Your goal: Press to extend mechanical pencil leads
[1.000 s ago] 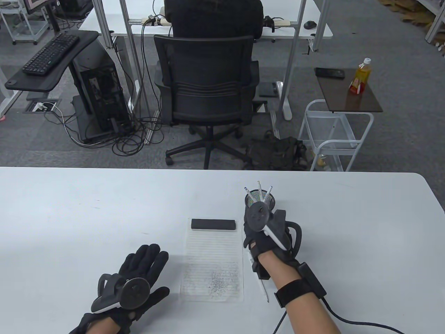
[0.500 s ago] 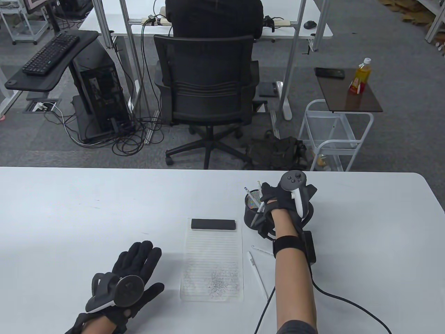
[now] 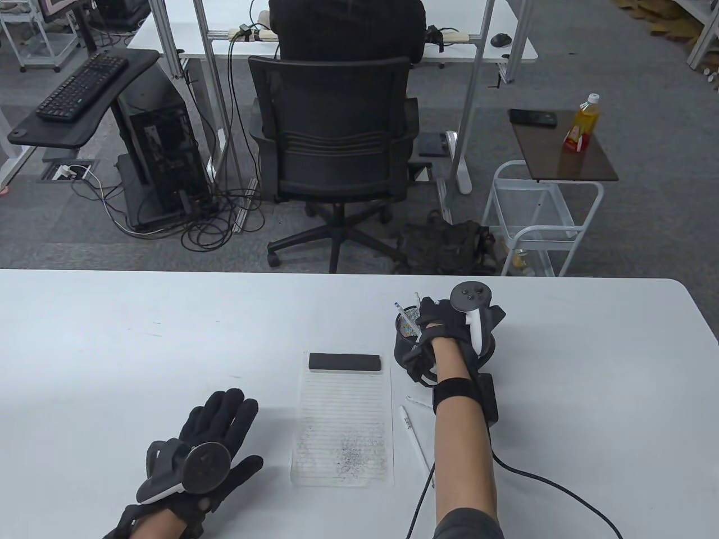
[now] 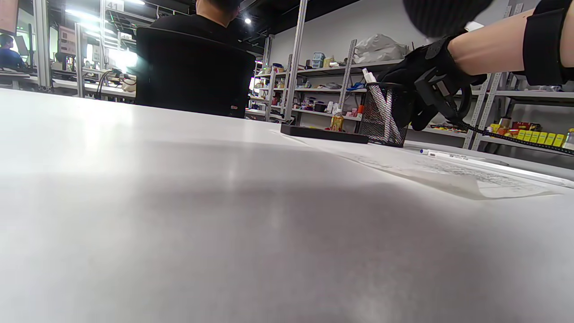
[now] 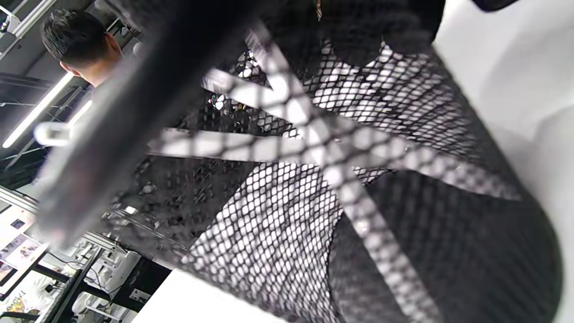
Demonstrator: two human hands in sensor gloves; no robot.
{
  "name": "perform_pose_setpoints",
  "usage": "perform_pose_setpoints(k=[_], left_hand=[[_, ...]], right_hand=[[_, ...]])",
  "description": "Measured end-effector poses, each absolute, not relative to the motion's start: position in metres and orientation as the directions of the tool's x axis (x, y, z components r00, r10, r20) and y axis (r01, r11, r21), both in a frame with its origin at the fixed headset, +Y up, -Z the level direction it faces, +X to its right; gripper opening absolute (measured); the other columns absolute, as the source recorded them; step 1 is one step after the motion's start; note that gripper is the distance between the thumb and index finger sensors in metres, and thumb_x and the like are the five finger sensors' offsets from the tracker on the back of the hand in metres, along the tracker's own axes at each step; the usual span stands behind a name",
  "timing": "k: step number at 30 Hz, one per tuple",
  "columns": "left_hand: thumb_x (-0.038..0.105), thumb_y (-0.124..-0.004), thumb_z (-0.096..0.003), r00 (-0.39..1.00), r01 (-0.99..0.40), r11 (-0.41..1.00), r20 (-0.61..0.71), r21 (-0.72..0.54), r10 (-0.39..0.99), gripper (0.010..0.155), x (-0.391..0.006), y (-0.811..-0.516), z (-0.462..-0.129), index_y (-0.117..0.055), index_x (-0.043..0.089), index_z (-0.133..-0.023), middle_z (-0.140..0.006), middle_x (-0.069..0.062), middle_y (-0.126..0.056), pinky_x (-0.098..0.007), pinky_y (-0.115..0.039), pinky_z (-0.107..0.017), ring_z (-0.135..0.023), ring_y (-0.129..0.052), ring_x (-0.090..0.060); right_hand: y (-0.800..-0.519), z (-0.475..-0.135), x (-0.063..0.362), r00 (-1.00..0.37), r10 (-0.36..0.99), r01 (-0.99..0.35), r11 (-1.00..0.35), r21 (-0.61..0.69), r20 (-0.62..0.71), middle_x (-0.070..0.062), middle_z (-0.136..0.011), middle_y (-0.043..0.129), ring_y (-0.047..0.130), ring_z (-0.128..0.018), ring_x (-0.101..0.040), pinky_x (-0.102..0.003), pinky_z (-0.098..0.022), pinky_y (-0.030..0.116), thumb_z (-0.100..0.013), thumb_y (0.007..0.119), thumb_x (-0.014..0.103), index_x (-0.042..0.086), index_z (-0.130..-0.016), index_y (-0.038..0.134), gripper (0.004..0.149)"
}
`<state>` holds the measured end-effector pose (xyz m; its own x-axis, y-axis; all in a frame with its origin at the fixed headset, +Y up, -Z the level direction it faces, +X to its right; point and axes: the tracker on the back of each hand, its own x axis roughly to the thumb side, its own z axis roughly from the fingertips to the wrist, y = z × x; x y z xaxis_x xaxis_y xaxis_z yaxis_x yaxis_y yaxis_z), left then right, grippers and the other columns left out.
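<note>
A black mesh pencil cup (image 3: 402, 352) stands right of centre on the white table, with two white mechanical pencils (image 3: 400, 310) sticking out. My right hand (image 3: 428, 331) is at the cup's right rim with its fingers curled, and it holds a pencil whose lower end is inside the cup. In the left wrist view the hand (image 4: 417, 89) wraps the cup's (image 4: 381, 114) right side. The right wrist view shows the mesh (image 5: 403, 233) close up with white pencil shafts (image 5: 278, 148) crossing inside. My left hand (image 3: 247, 432) lies flat on the table, fingers spread, empty.
A lined sheet of paper (image 3: 344, 426) with grey scribbles lies at centre, with a black bar (image 3: 344, 362) on its far end. A long white pencil (image 3: 414, 438) and a short white piece (image 3: 418, 400) lie beside my right forearm. The glove cable (image 3: 550, 488) trails right.
My right hand rose from in front of the cup, turned, and reached its right rim with a pencil. In the last half second it sank slightly and moved left. My left hand barely moved.
</note>
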<state>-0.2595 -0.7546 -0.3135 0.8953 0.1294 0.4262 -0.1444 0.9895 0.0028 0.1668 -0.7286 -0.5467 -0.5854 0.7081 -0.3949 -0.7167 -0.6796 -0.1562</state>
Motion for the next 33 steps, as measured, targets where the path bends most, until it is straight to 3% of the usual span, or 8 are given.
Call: perform_pose_setpoints(k=[10,14,16,19,25,28,31,33], left_hand=[[0.063,-0.067,-0.0459,0.889,-0.141,0.99,0.44,-0.006,0.13,0.09,-0.256,-0.755,-0.313,-0.022,0.025,-0.115,-0.12,-0.012,-0.019,-0.065,-0.035,-0.077,-0.112,-0.028,-0.045],[0.063,-0.067,-0.0459,0.885,-0.14,0.99,0.447,-0.007,0.129,0.091,-0.254,-0.756,-0.313,-0.022,0.026,-0.115,-0.12,-0.012,-0.019,-0.065,-0.035,-0.077,-0.112,-0.028,-0.045],[0.063,-0.067,-0.0459,0.883,-0.143,0.99,0.45,-0.014,0.134,0.091,-0.253,-0.757,-0.313,-0.022,0.026,-0.115,-0.12,-0.012,-0.019,-0.065,-0.035,-0.077,-0.112,-0.028,-0.044],[0.063,-0.067,-0.0459,0.882,-0.143,0.989,0.45,-0.03,0.141,0.091,-0.252,-0.761,-0.314,-0.022,0.026,-0.115,-0.12,-0.012,-0.019,-0.065,-0.035,-0.077,-0.112,-0.028,-0.044],[0.063,-0.067,-0.0459,0.882,-0.151,0.988,0.448,-0.03,0.148,0.09,-0.253,-0.761,-0.314,-0.022,0.026,-0.115,-0.12,-0.012,-0.019,-0.065,-0.035,-0.077,-0.112,-0.028,-0.044],[0.063,-0.067,-0.0459,0.881,-0.15,0.988,0.451,-0.024,0.144,0.09,-0.252,-0.76,-0.314,-0.022,0.026,-0.114,-0.12,-0.012,-0.019,-0.065,-0.035,-0.077,-0.112,-0.028,-0.044],[0.063,-0.068,-0.0458,0.88,-0.148,0.989,0.453,-0.024,0.143,0.091,-0.252,-0.761,-0.314,-0.022,0.026,-0.114,-0.12,-0.012,-0.019,-0.065,-0.035,-0.077,-0.112,-0.028,-0.045],[0.063,-0.068,-0.0458,0.88,-0.145,0.989,0.453,-0.028,0.142,0.091,-0.251,-0.761,-0.314,-0.022,0.026,-0.114,-0.12,-0.012,-0.019,-0.065,-0.035,-0.077,-0.112,-0.028,-0.044]], right_hand=[[-0.691,-0.521,0.178,-0.502,0.834,-0.806,-0.547,-0.226,-0.229,-0.025,-0.1,0.073,0.07,-0.092,-0.061,-0.078,-0.064,0.055,-0.057,0.073,0.042,0.008,-0.094,0.083,0.051],[-0.664,-0.499,0.186,-0.415,0.906,-0.869,-0.421,-0.26,-0.078,-0.027,-0.101,0.071,0.068,-0.093,-0.062,-0.079,-0.063,0.055,-0.057,0.071,0.042,0.01,-0.097,0.08,0.052],[-0.652,-0.482,0.187,-0.338,0.936,-0.921,-0.309,-0.236,0.094,-0.027,-0.104,0.068,0.062,-0.096,-0.064,-0.08,-0.064,0.051,-0.057,0.072,0.04,0.008,-0.097,0.079,0.052],[-0.648,-0.458,0.181,-0.328,0.926,-0.932,-0.283,-0.227,0.189,-0.029,-0.105,0.066,0.061,-0.096,-0.065,-0.082,-0.063,0.051,-0.056,0.068,0.041,0.012,-0.096,0.079,0.05],[-0.666,-0.413,0.159,-0.048,0.961,-0.998,-0.036,-0.05,0.271,-0.026,-0.092,0.082,0.07,-0.094,-0.064,-0.086,-0.06,0.055,-0.054,0.066,0.041,0.017,-0.088,0.08,0.044],[-0.688,-0.403,0.151,0.071,0.968,-0.997,0.064,0.037,0.24,-0.016,-0.068,0.093,0.096,-0.071,-0.053,-0.082,-0.051,0.075,-0.051,0.068,0.041,0.017,-0.082,0.082,0.042],[-0.713,-0.404,0.143,0.21,0.962,-0.972,0.187,0.139,0.173,-0.011,-0.062,0.088,0.092,-0.056,-0.044,-0.078,-0.05,0.077,-0.052,0.067,0.042,0.018,-0.084,0.08,0.042],[-0.726,-0.407,0.14,0.254,0.953,-0.952,0.218,0.214,0.162,-0.011,-0.063,0.085,0.087,-0.053,-0.043,-0.071,-0.051,0.073,-0.055,0.064,0.052,0.018,-0.087,0.077,0.049]])
